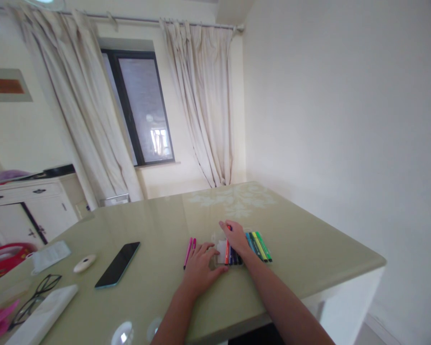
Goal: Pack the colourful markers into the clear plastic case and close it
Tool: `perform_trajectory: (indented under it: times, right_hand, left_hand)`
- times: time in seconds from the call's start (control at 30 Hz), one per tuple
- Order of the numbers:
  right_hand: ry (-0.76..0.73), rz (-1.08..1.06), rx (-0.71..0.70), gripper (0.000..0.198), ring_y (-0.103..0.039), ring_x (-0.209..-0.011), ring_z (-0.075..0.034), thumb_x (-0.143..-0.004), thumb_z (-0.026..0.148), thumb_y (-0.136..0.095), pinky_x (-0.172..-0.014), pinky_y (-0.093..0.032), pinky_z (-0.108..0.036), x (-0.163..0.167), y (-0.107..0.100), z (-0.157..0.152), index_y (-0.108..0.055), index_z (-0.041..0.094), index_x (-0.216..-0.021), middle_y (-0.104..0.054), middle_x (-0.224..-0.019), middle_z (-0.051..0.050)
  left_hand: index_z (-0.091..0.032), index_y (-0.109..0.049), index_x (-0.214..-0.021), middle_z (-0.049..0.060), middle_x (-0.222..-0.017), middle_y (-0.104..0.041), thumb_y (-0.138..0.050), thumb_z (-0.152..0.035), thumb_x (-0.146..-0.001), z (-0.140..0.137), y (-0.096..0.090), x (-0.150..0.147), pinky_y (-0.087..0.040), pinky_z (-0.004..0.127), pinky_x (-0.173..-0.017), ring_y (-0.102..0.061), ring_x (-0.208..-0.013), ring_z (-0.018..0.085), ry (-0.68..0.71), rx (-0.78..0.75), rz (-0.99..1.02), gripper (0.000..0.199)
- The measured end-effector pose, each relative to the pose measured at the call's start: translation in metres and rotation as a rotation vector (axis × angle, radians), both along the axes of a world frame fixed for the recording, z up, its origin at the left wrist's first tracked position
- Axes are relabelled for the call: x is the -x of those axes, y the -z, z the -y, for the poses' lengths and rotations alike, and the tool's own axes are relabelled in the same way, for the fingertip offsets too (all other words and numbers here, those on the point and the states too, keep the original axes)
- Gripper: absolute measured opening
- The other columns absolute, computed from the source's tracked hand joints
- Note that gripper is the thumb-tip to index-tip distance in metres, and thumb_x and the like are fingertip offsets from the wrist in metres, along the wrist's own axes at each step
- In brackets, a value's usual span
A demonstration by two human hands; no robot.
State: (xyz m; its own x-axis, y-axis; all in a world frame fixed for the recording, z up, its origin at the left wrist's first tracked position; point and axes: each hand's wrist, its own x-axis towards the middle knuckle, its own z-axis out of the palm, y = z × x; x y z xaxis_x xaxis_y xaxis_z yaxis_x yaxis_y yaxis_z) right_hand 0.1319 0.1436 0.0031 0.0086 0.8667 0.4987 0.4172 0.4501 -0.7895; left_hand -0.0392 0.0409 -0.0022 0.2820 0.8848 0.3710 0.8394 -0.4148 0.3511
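A clear plastic pen case (221, 250) lies on the table with a row of felt-tip pens in it. An orange-red felt-tip pen (227, 254) and several dark ones lie at its left part; blue, yellow and green pens (260, 245) fill the right. My right hand (236, 237) is over the case, fingers curled closed around the upper end of the orange-red pen, partly hiding the row. My left hand (201, 267) rests with fingers apart at the case's left edge. Beside its fingertips lie two pink felt-tip pens (188, 251).
Left of the hands lie a black-screened phone (118, 265), a white oval object (85, 263), glasses (36, 299) and a long white box (43, 316). A red basket (7, 261) stands at the far left. The table's edge (345, 282) runs along the front right.
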Motion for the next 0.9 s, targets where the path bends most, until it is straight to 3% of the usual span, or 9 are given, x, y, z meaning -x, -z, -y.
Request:
perform_trajectory:
  times: [0.2, 0.3, 0.4, 0.5, 0.57, 0.63, 0.73, 0.8, 0.9]
  right_hand:
    - [0.148, -0.22, -0.058, 0.051, -0.037, -0.058, -0.013, -0.096, 0.06, -0.04, -0.056, -0.03, -0.026, -0.003, -0.009, 0.007, -0.036, 0.023, -0.061, -0.035, -0.057, 0.005]
    - [-0.073, -0.15, -0.04, 0.048, -0.044, -0.053, -0.012, -0.095, 0.058, -0.046, -0.054, -0.035, -0.024, 0.003, -0.014, 0.019, -0.043, 0.022, -0.064, -0.042, -0.055, 0.006]
    - [-0.308, -0.103, 0.037, 0.043, -0.049, -0.045, -0.011, -0.093, 0.057, -0.052, -0.048, -0.038, -0.023, 0.013, -0.014, 0.029, -0.051, 0.022, -0.068, -0.05, -0.054, 0.006]
    - [-0.379, -0.151, 0.071, 0.04, -0.055, -0.046, -0.013, -0.091, 0.057, -0.054, -0.045, -0.04, -0.023, 0.018, -0.013, 0.029, -0.056, 0.021, -0.074, -0.057, -0.059, 0.004]
    - [-0.286, -0.211, 0.055, 0.04, -0.06, -0.052, -0.015, -0.095, 0.058, -0.047, -0.048, -0.042, -0.024, 0.013, -0.012, 0.024, -0.059, 0.021, -0.083, -0.062, -0.066, 0.001]
    - [-0.076, -0.195, 0.008, 0.045, -0.063, -0.059, -0.016, -0.099, 0.056, -0.037, -0.055, -0.045, -0.026, 0.002, -0.012, 0.017, -0.062, 0.021, -0.088, -0.066, -0.075, -0.002]
    - [0.216, 0.041, 0.012, 0.051, -0.064, -0.072, -0.019, -0.103, 0.051, -0.031, -0.067, -0.043, -0.028, -0.016, -0.012, 0.008, -0.064, 0.021, -0.078, -0.07, -0.079, -0.007]
    - [0.263, 0.225, 0.107, 0.053, -0.064, -0.075, -0.02, -0.104, 0.047, -0.032, -0.068, -0.04, -0.028, -0.024, -0.011, 0.005, -0.066, 0.02, -0.073, -0.071, -0.077, -0.008]
    - [0.181, 0.411, 0.193, 0.054, -0.064, -0.076, -0.019, -0.106, 0.042, -0.033, -0.07, -0.038, -0.028, -0.025, -0.009, 0.006, -0.069, 0.019, -0.072, -0.072, -0.078, -0.008]
  left_hand:
    - [-0.026, -0.062, -0.128, 0.008, -0.135, -0.061, -0.065, -0.06, -0.085, 0.002, -0.004, 0.001, -0.036, 0.051, -0.113, -0.053, -0.126, 0.029, 0.028, -0.123, 0.004, 0.055]
    - [-0.021, -0.051, -0.139, 0.012, -0.134, -0.061, -0.058, -0.057, -0.091, 0.0, -0.003, -0.001, -0.038, 0.051, -0.111, -0.055, -0.125, 0.029, 0.024, -0.209, 0.003, 0.06]
    - [-0.02, -0.05, -0.138, 0.011, -0.125, -0.066, -0.046, -0.042, -0.1, -0.006, 0.003, -0.004, -0.041, 0.05, -0.108, -0.061, -0.116, 0.027, -0.021, -0.233, -0.066, 0.044]
    - [-0.017, -0.051, -0.136, 0.011, -0.118, -0.069, -0.034, -0.024, -0.103, -0.013, 0.007, -0.006, -0.043, 0.047, -0.106, -0.064, -0.111, 0.025, -0.088, -0.198, -0.153, 0.038]
    - [-0.015, -0.049, -0.139, 0.013, -0.122, -0.068, -0.03, -0.021, -0.103, -0.015, 0.006, -0.002, -0.045, 0.043, -0.102, -0.064, -0.112, 0.025, -0.179, -0.161, -0.171, 0.041]
    - [-0.013, -0.047, -0.141, 0.015, -0.125, -0.066, -0.027, -0.022, -0.104, -0.016, 0.002, 0.006, -0.048, 0.039, -0.096, -0.064, -0.111, 0.025, -0.336, -0.112, -0.164, 0.043]
    - [-0.014, -0.054, -0.133, 0.015, -0.118, -0.068, -0.026, -0.03, -0.105, -0.015, -0.004, 0.023, -0.049, 0.037, -0.089, -0.066, -0.106, 0.026, -0.597, -0.008, -0.168, 0.042]
    - [-0.014, -0.06, -0.121, 0.015, -0.114, -0.068, -0.028, -0.035, -0.105, -0.015, -0.006, 0.033, -0.049, 0.038, -0.087, -0.065, -0.106, 0.028, -0.703, 0.071, -0.192, 0.042]
    - [-0.014, -0.064, -0.11, 0.016, -0.113, -0.068, -0.028, -0.033, -0.103, -0.013, -0.004, 0.042, -0.049, 0.039, -0.084, -0.065, -0.105, 0.028, -0.764, 0.162, -0.216, 0.041]
